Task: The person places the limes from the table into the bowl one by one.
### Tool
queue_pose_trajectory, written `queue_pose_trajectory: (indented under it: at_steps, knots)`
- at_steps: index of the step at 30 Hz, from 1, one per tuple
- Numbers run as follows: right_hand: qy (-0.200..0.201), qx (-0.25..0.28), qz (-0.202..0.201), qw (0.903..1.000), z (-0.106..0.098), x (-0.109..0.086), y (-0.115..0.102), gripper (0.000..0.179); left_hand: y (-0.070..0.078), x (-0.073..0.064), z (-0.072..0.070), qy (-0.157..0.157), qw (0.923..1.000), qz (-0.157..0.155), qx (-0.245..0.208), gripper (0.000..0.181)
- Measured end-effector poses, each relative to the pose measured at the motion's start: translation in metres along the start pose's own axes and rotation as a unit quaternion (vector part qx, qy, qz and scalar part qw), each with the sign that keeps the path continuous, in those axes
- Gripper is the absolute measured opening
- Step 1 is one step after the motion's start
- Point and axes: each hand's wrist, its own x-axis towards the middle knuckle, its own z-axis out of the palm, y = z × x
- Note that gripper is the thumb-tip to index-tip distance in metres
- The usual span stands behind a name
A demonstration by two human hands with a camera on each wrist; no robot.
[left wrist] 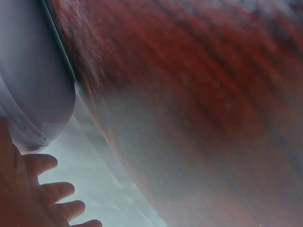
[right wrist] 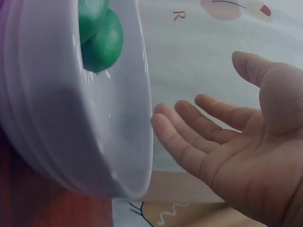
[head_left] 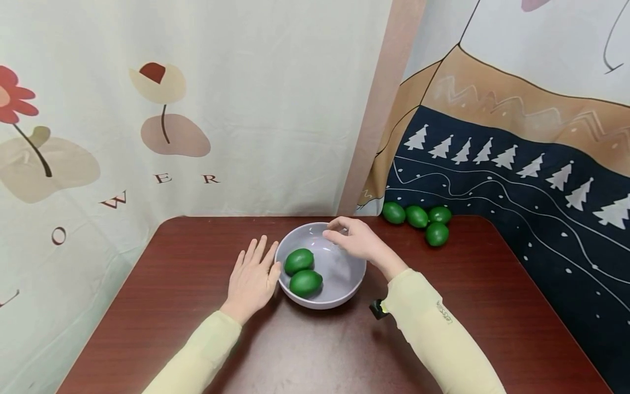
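Note:
A lavender bowl [head_left: 339, 273] stands on the table, with two green limes [head_left: 306, 283] lying against each other at its left side. My left hand [head_left: 252, 282] is spread flat at the bowl's left, its thumb beside the rim. Over the bowl's right back part hangs my right hand [head_left: 356, 239], fingers loosely bent, with nothing in it. In the right wrist view the right palm [right wrist: 251, 156] faces the camera and the bowl [right wrist: 52, 104] shows from the side with the limes [right wrist: 104, 42] inside. The left wrist view shows the left fingers [left wrist: 57, 191] apart below the bowl [left wrist: 38, 61].
Several more limes [head_left: 416, 216] sit in a cluster at the table's back right corner. The dark red wooden table [head_left: 192, 262] meets a pale printed curtain [head_left: 266, 109] at the back and a dark blue tree-patterned cloth [head_left: 517, 191] on the right.

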Motion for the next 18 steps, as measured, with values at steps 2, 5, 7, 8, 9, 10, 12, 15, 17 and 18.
queue_pose_trajectory:
  at_steps: [2, 5, 7, 8, 9, 10, 12, 15, 17, 18]
  knots:
    - [0.014, 0.01, -0.008, 0.9998, -0.002, -0.001, 0.004, 0.035, 0.0, 0.0, 0.0, 0.0, 1.0, 0.0, -0.001, 0.055]
    - [0.03, 0.037, -0.016, 0.9987, -0.005, -0.005, 0.01, 0.036, 0.0, 0.0, 0.0, 0.0, 1.0, 0.0, 0.0, 0.055]
    - [0.038, 0.055, -0.021, 0.9975, -0.006, -0.007, 0.013, 0.038, 0.0, 0.0, 0.0, 0.001, 1.0, 0.001, 0.0, 0.055]
    - [0.043, 0.064, -0.022, 0.9968, -0.007, -0.008, 0.014, 0.039, 0.0, 0.0, 0.0, 0.002, 1.0, 0.001, 0.001, 0.055]
    - [0.048, 0.069, -0.024, 0.9962, -0.008, -0.009, 0.016, 0.039, 0.0, 0.0, 0.0, 0.002, 1.0, 0.001, 0.0, 0.055]
    - [0.052, 0.076, -0.025, 0.9955, -0.009, -0.01, 0.017, 0.039, 0.0, 0.0, 0.0, 0.003, 1.0, 0.001, -0.001, 0.055]
    - [0.064, 0.085, -0.027, 0.9939, -0.011, -0.012, 0.02, 0.038, 0.0, 0.0, 0.0, 0.004, 1.0, 0.001, -0.003, 0.055]
    - [0.084, 0.092, -0.034, 0.9916, -0.014, -0.015, 0.025, 0.036, 0.001, 0.0, 0.001, 0.007, 1.0, 0.001, -0.005, 0.055]
    - [0.101, 0.097, -0.043, 0.9893, -0.016, -0.017, 0.031, 0.035, 0.001, -0.001, 0.0, 0.011, 0.9999, 0.001, -0.007, 0.054]
    - [0.11, 0.099, -0.047, 0.9879, -0.017, -0.018, 0.033, 0.035, 0.001, -0.001, 0.0, 0.012, 0.9999, 0.001, -0.008, 0.054]
